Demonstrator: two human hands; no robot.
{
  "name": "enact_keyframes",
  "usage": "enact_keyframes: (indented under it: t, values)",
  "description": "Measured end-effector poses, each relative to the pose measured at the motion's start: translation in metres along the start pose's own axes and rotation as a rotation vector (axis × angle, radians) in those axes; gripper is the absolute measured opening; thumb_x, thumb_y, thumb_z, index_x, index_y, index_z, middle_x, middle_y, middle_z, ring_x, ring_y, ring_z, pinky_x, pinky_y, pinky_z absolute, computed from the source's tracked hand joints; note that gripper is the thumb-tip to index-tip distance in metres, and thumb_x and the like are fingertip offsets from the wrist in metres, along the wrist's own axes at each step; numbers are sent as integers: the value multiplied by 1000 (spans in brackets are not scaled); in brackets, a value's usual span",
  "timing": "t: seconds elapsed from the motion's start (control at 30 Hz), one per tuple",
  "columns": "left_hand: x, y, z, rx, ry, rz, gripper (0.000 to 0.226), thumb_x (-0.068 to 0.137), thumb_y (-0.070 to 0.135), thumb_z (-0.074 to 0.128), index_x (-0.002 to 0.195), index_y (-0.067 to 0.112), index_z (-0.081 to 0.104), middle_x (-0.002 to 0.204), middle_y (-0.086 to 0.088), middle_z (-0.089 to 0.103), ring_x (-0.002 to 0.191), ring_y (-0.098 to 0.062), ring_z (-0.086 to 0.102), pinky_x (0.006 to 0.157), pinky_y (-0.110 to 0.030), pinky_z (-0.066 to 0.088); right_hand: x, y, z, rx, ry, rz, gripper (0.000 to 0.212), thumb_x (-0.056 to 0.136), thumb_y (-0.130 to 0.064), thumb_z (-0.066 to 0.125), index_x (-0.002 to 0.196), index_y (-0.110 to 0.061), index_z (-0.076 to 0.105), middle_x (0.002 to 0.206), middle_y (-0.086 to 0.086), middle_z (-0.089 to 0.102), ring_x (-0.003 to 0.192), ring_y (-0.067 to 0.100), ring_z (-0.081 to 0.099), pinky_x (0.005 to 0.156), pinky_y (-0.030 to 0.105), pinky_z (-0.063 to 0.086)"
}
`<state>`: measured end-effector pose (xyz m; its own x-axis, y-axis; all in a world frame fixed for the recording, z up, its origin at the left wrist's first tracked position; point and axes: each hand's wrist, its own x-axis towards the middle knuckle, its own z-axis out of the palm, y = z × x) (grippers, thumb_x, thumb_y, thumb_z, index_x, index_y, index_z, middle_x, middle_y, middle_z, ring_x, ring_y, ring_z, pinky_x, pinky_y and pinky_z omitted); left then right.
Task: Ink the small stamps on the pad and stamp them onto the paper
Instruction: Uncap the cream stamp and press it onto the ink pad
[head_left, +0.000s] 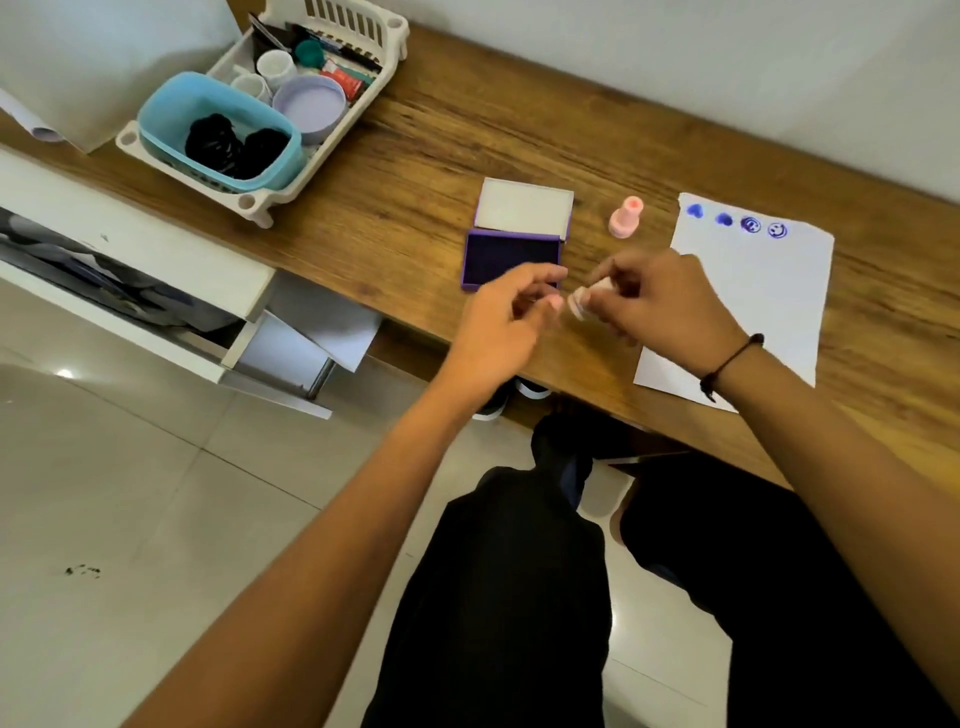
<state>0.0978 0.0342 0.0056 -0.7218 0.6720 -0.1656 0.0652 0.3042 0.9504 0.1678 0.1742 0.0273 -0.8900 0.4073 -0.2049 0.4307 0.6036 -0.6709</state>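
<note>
An open purple ink pad (511, 257) lies on the wooden desk, its white-lined lid (524, 208) flipped back behind it. A pink stamp (627, 217) stands upright to the right of the pad. My right hand (660, 301) pinches a small pale pink stamp (584, 301) just right of the pad's near corner. My left hand (506, 322) hovers over the pad's front edge with fingers loosely curled, its fingertips close to the held stamp. White paper (753, 291) lies at the right with several blue prints (737, 221) along its top edge.
A white basket (270, 200) at the desk's back left holds a blue tub (218, 130), a round lid, cups and pens. White drawers (156, 270) stand left of the desk. My legs in black trousers sit below the desk's front edge.
</note>
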Motion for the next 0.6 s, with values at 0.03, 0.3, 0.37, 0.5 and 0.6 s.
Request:
enact_keyframes:
  t: [0.03, 0.3, 0.37, 0.5, 0.6]
  values:
    - [-2, 1, 5, -83, -13, -31, 31, 88, 5, 54, 118, 12, 57, 103, -10, 64, 89, -19, 63, 84, -33, 54, -1, -3, -1, 200, 10, 55, 7, 85, -19, 61, 87, -14, 67, 67, 3, 63, 56, 13, 58, 49, 17, 45]
    - [-6, 4, 12, -278, 82, -45, 20, 87, 8, 56, 107, 11, 61, 87, 0, 64, 71, -8, 59, 68, -22, 51, -6, -10, 1, 713, -16, 241, 15, 88, -7, 56, 76, -12, 65, 55, 2, 62, 40, 6, 53, 39, 17, 44]
    - [-6, 3, 12, -260, 122, -45, 20, 87, 9, 56, 106, 10, 61, 84, 0, 64, 69, -8, 58, 70, -25, 50, -7, -13, 6, 737, -7, 233, 15, 88, -7, 56, 76, -11, 64, 54, 1, 62, 40, 5, 53, 39, 17, 43]
    - [-6, 1, 11, -282, 213, -108, 18, 88, 9, 54, 104, 8, 62, 80, -2, 65, 67, -10, 58, 72, -28, 50, -6, -20, 16, 606, 45, 134, 10, 87, -7, 57, 82, -11, 64, 66, 5, 62, 48, 6, 55, 46, 19, 45]
    - [-6, -4, 3, -399, 297, -171, 14, 90, 14, 52, 96, 7, 64, 70, -1, 62, 59, -6, 56, 66, -24, 48, -3, -25, 20, 296, 147, -105, 9, 85, -6, 58, 94, -5, 62, 86, 1, 63, 74, 15, 60, 62, 27, 50]
